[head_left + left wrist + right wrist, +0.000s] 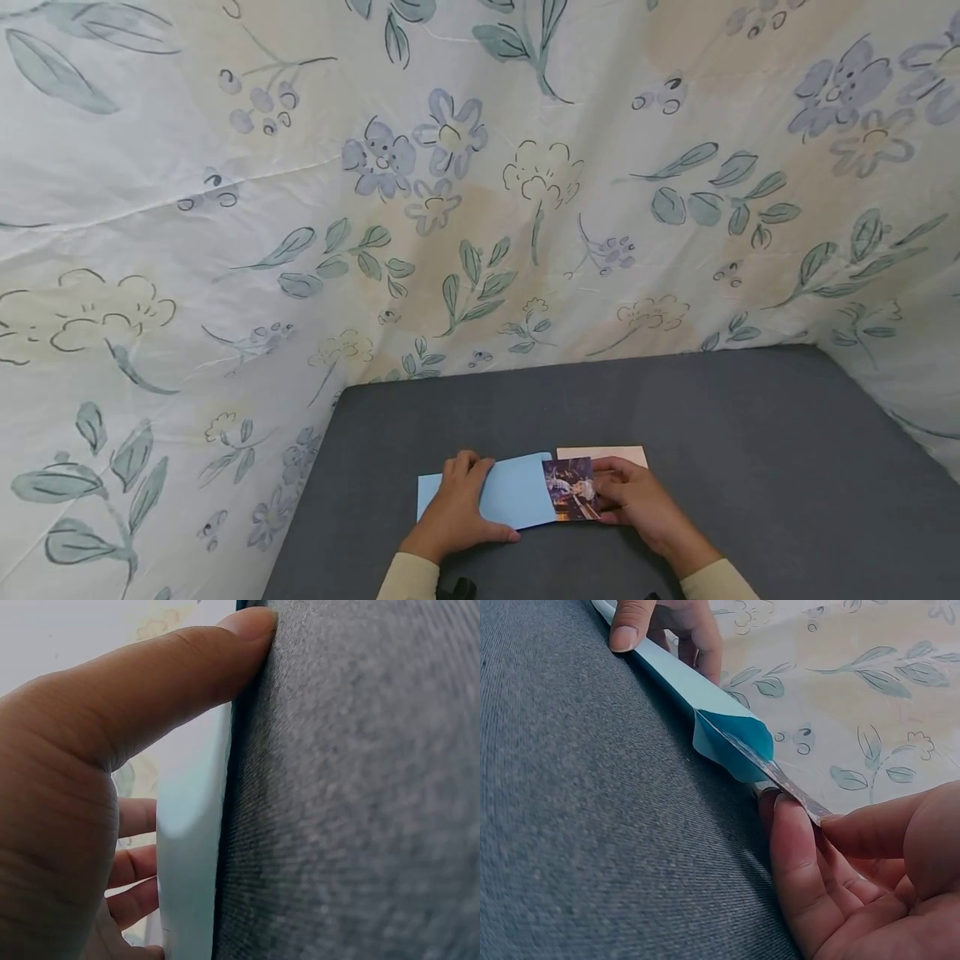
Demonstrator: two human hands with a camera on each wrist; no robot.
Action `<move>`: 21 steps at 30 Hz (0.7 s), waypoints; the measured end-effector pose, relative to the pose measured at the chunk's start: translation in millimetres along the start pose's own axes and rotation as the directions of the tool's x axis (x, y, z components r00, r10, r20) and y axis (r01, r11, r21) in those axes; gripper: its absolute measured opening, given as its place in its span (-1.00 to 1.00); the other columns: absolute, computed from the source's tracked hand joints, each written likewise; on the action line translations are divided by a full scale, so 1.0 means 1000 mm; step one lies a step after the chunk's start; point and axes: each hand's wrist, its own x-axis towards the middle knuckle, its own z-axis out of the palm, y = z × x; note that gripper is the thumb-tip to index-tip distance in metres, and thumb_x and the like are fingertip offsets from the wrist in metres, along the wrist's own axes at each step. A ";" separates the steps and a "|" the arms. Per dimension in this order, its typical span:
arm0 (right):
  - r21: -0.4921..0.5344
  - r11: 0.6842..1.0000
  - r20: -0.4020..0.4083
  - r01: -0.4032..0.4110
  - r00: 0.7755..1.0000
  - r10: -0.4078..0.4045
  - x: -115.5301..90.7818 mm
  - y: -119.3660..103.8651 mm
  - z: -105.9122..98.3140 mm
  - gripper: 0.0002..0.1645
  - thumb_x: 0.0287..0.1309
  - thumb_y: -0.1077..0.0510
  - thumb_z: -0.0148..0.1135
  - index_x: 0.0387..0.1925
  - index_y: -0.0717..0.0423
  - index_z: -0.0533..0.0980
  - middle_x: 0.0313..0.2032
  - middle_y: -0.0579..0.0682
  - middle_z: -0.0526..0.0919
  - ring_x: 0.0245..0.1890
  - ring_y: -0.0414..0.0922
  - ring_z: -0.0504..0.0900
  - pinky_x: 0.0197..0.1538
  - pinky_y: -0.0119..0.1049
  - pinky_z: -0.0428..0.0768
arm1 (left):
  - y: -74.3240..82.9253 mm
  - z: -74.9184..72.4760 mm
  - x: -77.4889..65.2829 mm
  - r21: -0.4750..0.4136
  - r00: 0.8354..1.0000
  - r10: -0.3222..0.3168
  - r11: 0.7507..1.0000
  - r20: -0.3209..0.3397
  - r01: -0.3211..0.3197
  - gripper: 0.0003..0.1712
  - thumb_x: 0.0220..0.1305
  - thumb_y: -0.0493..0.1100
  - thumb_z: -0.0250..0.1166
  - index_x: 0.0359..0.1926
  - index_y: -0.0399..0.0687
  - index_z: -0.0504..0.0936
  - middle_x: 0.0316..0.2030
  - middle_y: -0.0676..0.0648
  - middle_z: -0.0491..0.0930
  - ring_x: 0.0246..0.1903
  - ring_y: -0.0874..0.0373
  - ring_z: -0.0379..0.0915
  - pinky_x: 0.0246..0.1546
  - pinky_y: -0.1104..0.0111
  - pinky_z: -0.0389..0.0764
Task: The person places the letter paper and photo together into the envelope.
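Note:
A light blue envelope (pixel 517 493) lies on the grey surface, its right end gaping in the right wrist view. My left hand (pixel 459 510) spans it, thumb (pixel 202 660) at the near edge and fingers at the far edge, gripping it across. A colourful printed photo (pixel 567 488) stands partly inside the envelope's mouth (pixel 739 735). My right hand (pixel 633 500) pinches the photo's outer edge between thumb and fingers. Whatever part of the photo is inside the envelope is hidden.
A pale pink paper piece (pixel 622 455) lies behind the photo and right hand. The dark grey table (pixel 720 417) ends at a floral fabric (pixel 465 275) hanging behind and at both sides. A small black object (pixel 459 588) shows at the bottom edge by the left sleeve.

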 end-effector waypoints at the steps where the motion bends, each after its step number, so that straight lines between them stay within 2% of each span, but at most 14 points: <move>1: -0.002 1.000 -0.001 0.003 1.000 -0.003 -0.001 0.001 0.002 -0.53 0.54 0.31 0.21 0.35 0.46 0.45 -0.14 0.14 0.68 -0.28 0.03 0.68 -0.25 -0.04 0.75 | -0.001 0.000 -0.001 0.000 1.000 0.002 1.000 0.004 -0.002 0.41 -0.23 0.65 0.65 0.55 -0.02 0.48 0.31 -0.05 0.34 0.24 -0.04 0.22 0.14 -0.06 0.58; 6: -0.004 1.000 0.005 0.019 1.000 -0.019 -0.006 0.004 0.009 -0.53 0.55 0.31 0.20 0.35 0.48 0.44 -0.12 0.13 0.68 -0.26 0.02 0.67 -0.26 -0.05 0.75 | -0.003 0.001 -0.004 0.000 1.000 0.016 1.000 0.007 -0.016 0.42 -0.24 0.66 0.64 0.55 0.00 0.48 0.31 -0.04 0.34 0.26 -0.05 0.22 0.13 -0.07 0.59; 12: -0.007 1.000 0.001 0.011 1.000 -0.011 -0.006 0.006 0.009 -0.55 0.56 0.31 0.20 0.35 0.44 0.46 -0.10 0.13 0.68 -0.25 0.01 0.66 -0.26 -0.08 0.74 | -0.001 0.001 -0.004 0.002 1.000 0.013 1.000 0.011 -0.013 0.41 -0.23 0.64 0.66 0.55 0.00 0.49 0.31 -0.05 0.34 0.27 -0.06 0.22 0.13 -0.08 0.59; 21: 0.019 0.998 0.055 0.058 0.997 -0.059 -0.005 0.009 0.011 -0.54 0.54 0.31 0.22 0.32 0.49 0.45 -0.10 0.09 0.68 -0.24 -0.01 0.64 -0.26 -0.11 0.73 | 0.001 0.003 -0.004 -0.009 0.999 0.032 0.999 0.020 -0.031 0.39 -0.21 0.63 0.66 0.56 0.01 0.48 0.32 -0.05 0.33 0.29 -0.06 0.21 0.14 -0.09 0.59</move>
